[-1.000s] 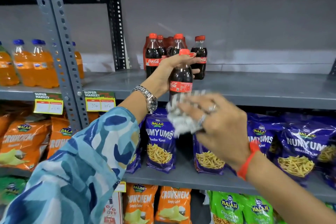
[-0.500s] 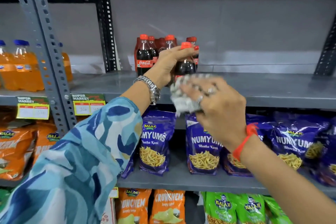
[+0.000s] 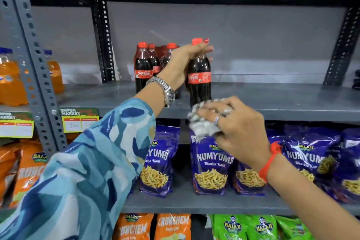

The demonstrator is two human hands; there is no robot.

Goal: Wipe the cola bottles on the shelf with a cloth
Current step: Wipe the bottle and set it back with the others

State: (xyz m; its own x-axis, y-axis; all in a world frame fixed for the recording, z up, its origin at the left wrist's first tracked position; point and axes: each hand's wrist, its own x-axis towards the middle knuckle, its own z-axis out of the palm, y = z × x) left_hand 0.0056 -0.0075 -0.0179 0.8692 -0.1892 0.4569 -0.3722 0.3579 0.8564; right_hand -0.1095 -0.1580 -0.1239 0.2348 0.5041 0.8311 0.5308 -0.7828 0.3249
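Observation:
A cola bottle (image 3: 199, 80) with a red cap and red label stands upright on the grey shelf (image 3: 282, 101). My left hand (image 3: 185, 60) grips its neck just under the cap. Behind my left hand stands a group of cola bottles (image 3: 144, 70), partly hidden by my wrist. My right hand (image 3: 239, 128) holds a crumpled white and grey cloth (image 3: 202, 121) in front of the shelf's front edge, just below the base of the held bottle. Whether the cloth touches the bottle is unclear.
Orange drink bottles (image 3: 11, 82) stand on the left bay beyond a perforated grey upright (image 3: 31, 48). Purple snack bags (image 3: 212, 165) fill the shelf below, with orange bags (image 3: 23, 169) at left and green bags (image 3: 253, 228) at the bottom. Price tags (image 3: 78, 121) hang on the shelf edge.
My right hand with the cloth has dropped from the bottle's middle to below its base. My left hand has kept its grip on the bottle's neck, and the bottle now shows its full body.

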